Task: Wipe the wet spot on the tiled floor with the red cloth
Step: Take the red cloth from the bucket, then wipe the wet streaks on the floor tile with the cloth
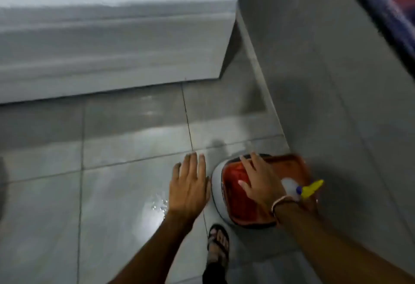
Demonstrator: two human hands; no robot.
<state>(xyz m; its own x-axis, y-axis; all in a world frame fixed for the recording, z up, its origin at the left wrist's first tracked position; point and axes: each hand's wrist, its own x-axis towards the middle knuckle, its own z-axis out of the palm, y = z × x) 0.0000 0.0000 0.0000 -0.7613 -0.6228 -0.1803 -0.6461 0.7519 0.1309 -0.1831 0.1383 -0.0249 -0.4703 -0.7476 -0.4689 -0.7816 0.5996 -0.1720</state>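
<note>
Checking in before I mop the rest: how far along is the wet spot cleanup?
Nothing looks wiped: the wet spot glistens on the tiled floor. In hand: the right hand reaches into the basin over the red cloth; the left hand hovers open. Left: wiping.

The wet spot is lying on the grey tiled floor as a small patch of clear, glittering drops, and it is sitting inside one tile, close to that tile's right joint line and near its lower part. The red cloth is lying bunched inside an orange tray, filling the left part of it up to the left rim. This tray is standing on the floor at the foot of the grey wall on the right, one tile to the right of the spot and apart from it.
</note>
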